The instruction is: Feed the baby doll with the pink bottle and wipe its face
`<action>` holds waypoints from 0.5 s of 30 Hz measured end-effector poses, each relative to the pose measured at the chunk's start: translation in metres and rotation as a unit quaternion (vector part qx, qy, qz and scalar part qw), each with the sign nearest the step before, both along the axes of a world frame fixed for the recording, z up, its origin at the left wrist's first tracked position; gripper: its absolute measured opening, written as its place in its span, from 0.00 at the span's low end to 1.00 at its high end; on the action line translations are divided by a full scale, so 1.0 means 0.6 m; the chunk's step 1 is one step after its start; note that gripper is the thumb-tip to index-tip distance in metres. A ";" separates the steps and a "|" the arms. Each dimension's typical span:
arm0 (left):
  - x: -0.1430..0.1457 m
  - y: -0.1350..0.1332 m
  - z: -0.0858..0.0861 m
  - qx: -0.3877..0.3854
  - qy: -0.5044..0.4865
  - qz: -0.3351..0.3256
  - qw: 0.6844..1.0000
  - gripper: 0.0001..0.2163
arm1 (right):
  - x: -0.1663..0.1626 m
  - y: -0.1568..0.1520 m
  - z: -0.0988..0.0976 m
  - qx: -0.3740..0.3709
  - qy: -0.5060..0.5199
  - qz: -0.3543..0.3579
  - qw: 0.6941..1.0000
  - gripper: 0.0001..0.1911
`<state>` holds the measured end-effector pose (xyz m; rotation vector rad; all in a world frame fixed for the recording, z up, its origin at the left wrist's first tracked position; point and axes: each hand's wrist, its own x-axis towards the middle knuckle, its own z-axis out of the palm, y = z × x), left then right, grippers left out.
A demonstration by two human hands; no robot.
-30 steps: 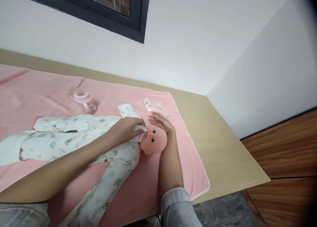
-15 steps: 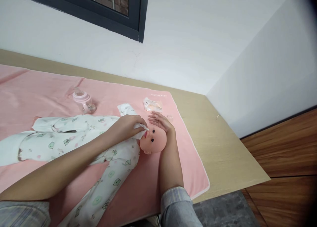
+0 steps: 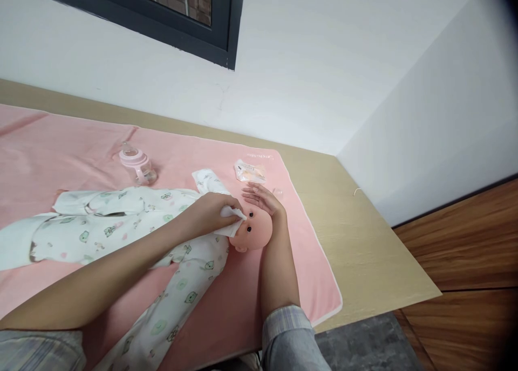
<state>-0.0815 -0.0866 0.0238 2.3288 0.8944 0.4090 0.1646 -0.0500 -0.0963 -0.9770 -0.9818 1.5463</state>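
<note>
A baby doll (image 3: 259, 231) in white patterned clothes (image 3: 141, 214) lies on its back, its head toward the right. My left hand (image 3: 214, 211) pinches a white tissue (image 3: 231, 222), which touches the doll's face around the nose and covers the mouth. Beyond the top of the doll's head is my right hand (image 3: 263, 198), its fingers stretched out and pointing left; the wrist curves around the crown. Nothing shows in that hand.
A pink mat (image 3: 299, 252) covers much of the wooden table (image 3: 364, 252). Behind the doll lie a pink baby bottle (image 3: 137, 164), a small clear packet (image 3: 250, 171) and a small transparent piece (image 3: 277, 191). A white wall with a dark-framed window (image 3: 218, 41) borders the back.
My left hand has shifted slightly right with the tissue, from the doll's mouth up to its nose. My right hand stays where it was.
</note>
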 end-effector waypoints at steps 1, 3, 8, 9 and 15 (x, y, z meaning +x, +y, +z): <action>0.000 0.002 -0.001 0.006 -0.001 0.002 1.000 0.10 | 0.000 0.000 0.000 0.000 0.002 0.000 1.000 0.21; 0.000 0.007 -0.004 0.012 -0.003 0.002 1.000 0.10 | -0.001 -0.001 0.001 0.001 0.009 0.002 1.000 0.20; 0.002 0.013 -0.009 0.015 0.000 -0.003 1.000 0.10 | -0.001 0.000 -0.001 0.006 0.008 0.002 1.000 0.20; 0.003 0.013 -0.009 0.018 0.002 -0.003 1.000 0.10 | -0.001 0.001 -0.002 0.006 0.006 0.001 1.000 0.20; -0.005 0.020 -0.004 0.040 -0.006 0.027 0.999 0.15 | -0.001 0.001 -0.003 -0.001 0.004 -0.005 1.000 0.20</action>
